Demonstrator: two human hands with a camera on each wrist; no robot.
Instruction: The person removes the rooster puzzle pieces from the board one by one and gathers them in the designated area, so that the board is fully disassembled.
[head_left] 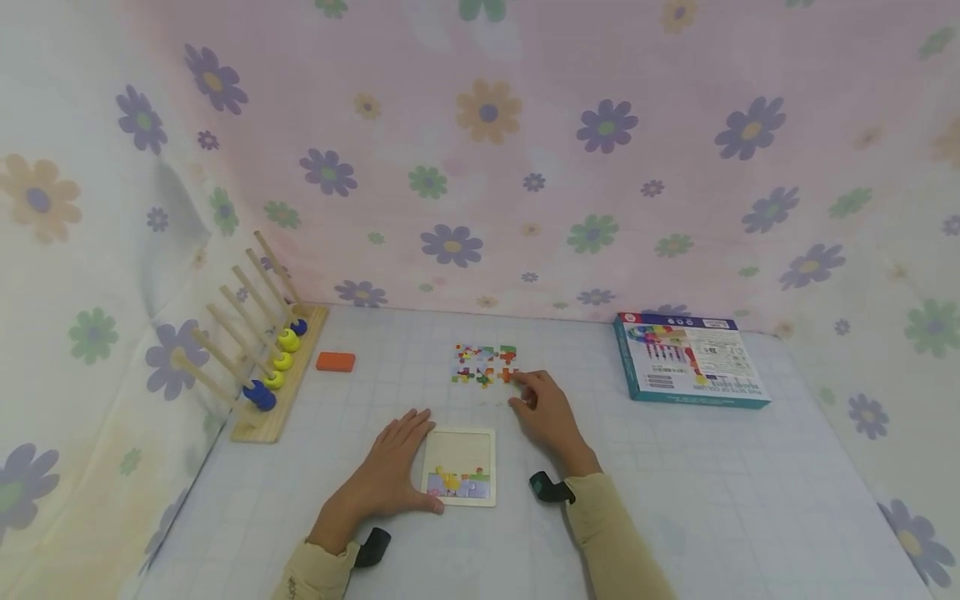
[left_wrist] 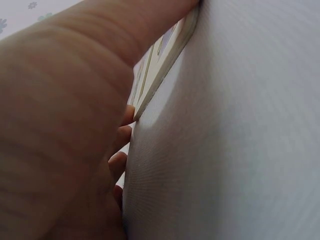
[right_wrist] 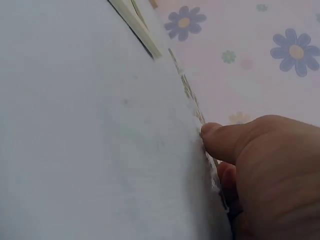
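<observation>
Your left hand lies flat on the table, fingers straight, touching the left edge of the puzzle tray near the table's front edge. Your right hand, fingers curled, pinches an orange piece at the loose pieces, mid-table. A box lies toward the right rear corner.

Left hand flat, fingers straight; right hand fingers curled, reaching forward.
</observation>
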